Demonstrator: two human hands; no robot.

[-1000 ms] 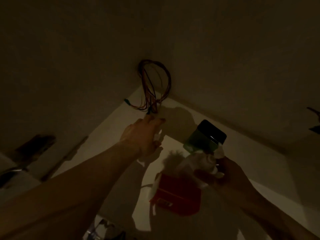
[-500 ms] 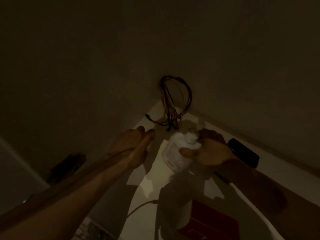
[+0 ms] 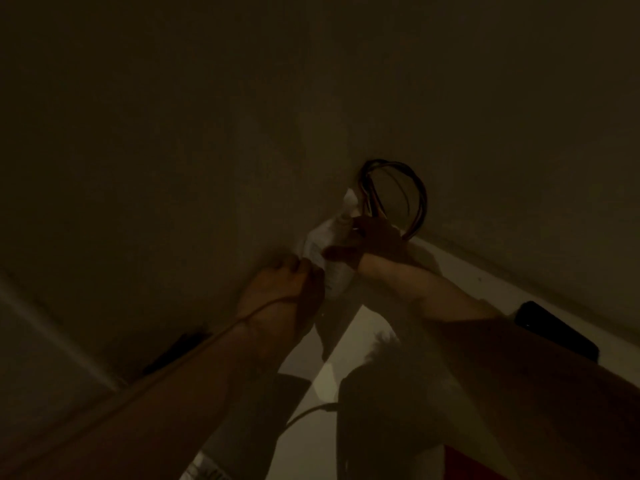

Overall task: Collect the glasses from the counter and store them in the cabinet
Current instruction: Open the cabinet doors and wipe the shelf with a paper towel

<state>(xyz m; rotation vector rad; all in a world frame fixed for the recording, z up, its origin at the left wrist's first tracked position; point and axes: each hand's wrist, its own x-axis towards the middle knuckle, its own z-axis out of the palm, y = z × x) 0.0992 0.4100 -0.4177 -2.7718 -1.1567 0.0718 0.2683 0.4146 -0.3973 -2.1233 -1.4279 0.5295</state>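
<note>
White pump bottle (image 3: 327,258): gripped by right hand (image 3: 375,242), left hand (image 3: 280,289) closed at its base. Glasses: none visible; progress indeterminable

— What's under my arms?
— A pale counter (image 3: 460,271), dim, running into the wall corner.
— What lies on it?
— A dark flat slab (image 3: 557,332) by the right wall, a thin cable (image 3: 306,414), and something red (image 3: 485,462) at the bottom edge.
</note>
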